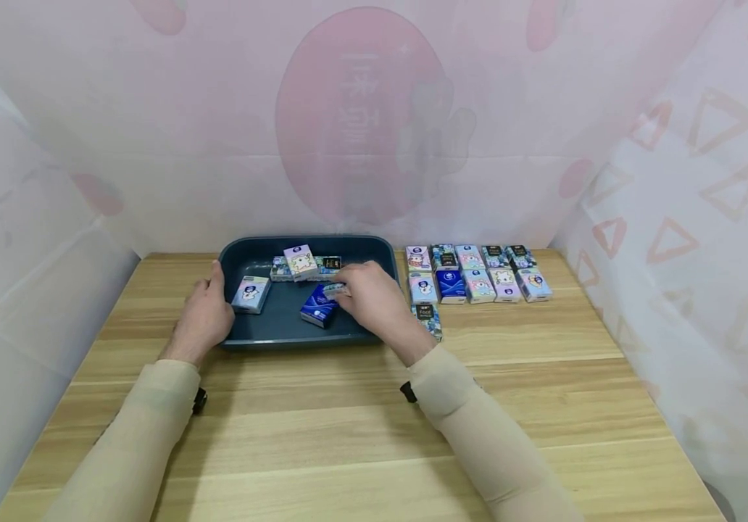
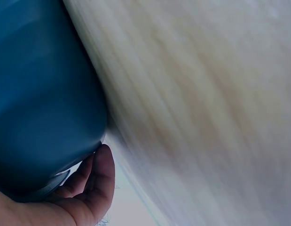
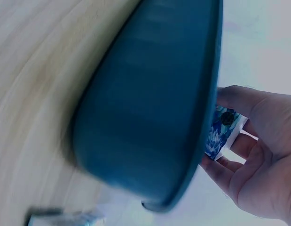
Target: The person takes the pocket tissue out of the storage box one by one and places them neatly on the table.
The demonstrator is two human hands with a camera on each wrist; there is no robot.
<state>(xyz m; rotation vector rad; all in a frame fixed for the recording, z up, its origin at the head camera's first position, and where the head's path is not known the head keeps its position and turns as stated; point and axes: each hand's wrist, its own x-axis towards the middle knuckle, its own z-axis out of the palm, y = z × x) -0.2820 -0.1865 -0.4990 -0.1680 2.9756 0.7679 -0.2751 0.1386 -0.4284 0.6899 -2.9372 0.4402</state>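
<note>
A dark teal plastic tray [image 1: 309,339] sits on the table with several small tissue packs in it. My left hand [image 1: 202,319] grips its left rim; in the left wrist view the fingers [image 2: 104,179] curl at the outer wall. My right hand [image 1: 374,301] is over the tray's right part, pinching a blue floral tissue pack [image 3: 223,129] between thumb and fingers. Just below that pack lies a dark blue pack [image 1: 317,307]. A light blue pack [image 1: 251,295] lies at the tray's left. Farther back, a pale cartoon pack [image 1: 300,262] rests across floral packs [image 1: 280,270].
Right of the tray, tissue packs stand in two rows, among them a dark blue pack [image 1: 451,286] and a light blue pack [image 1: 535,284]. A floral pack [image 1: 427,319] lies in front, near my right wrist. A printed cloth backdrop [image 1: 511,188] encloses the wooden table [image 1: 322,435].
</note>
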